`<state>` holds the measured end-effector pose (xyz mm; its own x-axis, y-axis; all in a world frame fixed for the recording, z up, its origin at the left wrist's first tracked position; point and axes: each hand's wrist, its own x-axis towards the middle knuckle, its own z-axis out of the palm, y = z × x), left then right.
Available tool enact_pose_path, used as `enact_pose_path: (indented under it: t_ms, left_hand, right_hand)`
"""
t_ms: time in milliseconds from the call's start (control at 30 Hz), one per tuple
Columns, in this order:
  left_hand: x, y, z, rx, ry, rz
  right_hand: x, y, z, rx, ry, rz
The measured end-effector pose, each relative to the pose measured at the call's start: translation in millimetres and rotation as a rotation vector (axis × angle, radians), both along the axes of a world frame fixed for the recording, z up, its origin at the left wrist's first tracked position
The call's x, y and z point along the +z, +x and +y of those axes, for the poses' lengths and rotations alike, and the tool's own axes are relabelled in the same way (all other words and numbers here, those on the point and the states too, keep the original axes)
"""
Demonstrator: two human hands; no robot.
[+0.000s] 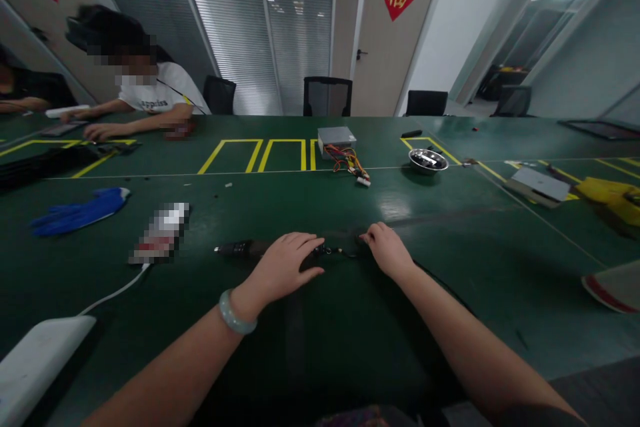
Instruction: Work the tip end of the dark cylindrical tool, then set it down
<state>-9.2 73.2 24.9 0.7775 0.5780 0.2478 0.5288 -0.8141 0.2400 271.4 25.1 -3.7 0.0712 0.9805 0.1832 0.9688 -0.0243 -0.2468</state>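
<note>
A black electric screwdriver (240, 249) lies on the green table, its metal tip pointing left. My left hand (283, 263), with a pale bangle (236, 315) at the wrist, rests over its rear part. The fingers stretch across the tool and the thumb stands apart on the near side; the palm side is hidden. From the tool's rear end a small ring and a thin cord lead right. My right hand (387, 250) is closed, fingertips pinched on a dark cable part. A black cable (445, 287) runs from behind that hand toward the lower right.
Around me are a charging phone (161, 232), a white power bank (43, 360), a blue glove (83, 211), a power supply unit (337, 140) with loose wires, a metal bowl (428, 160) and a grey box (537, 185). A person (150, 90) sits across at left.
</note>
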Motion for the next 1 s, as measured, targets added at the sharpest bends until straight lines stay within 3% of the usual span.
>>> enact_pose_path:
  t_ms: [300, 433, 633, 1000]
  left_hand:
    - [-2.4, 28.5, 2.8, 0.003, 0.036, 0.034]
    - [-7.1, 29.7, -2.6, 0.019, 0.055, -0.014]
    - [-13.2, 30.3, -5.4, 0.028, 0.062, -0.069]
    - [-23.7, 29.9, 1.0, 0.012, 0.014, -0.108]
  right_hand:
    - [29.7, -47.3, 1.0, -0.049, 0.153, 0.0]
    - [24.4, -58.9, -1.1, 0.011, 0.172, 0.059]
    - [13.9, -46.6, -15.2, 0.101, 0.112, 0.134]
    - [9.7, -42.8, -14.3, 0.278, 0.059, 0.118]
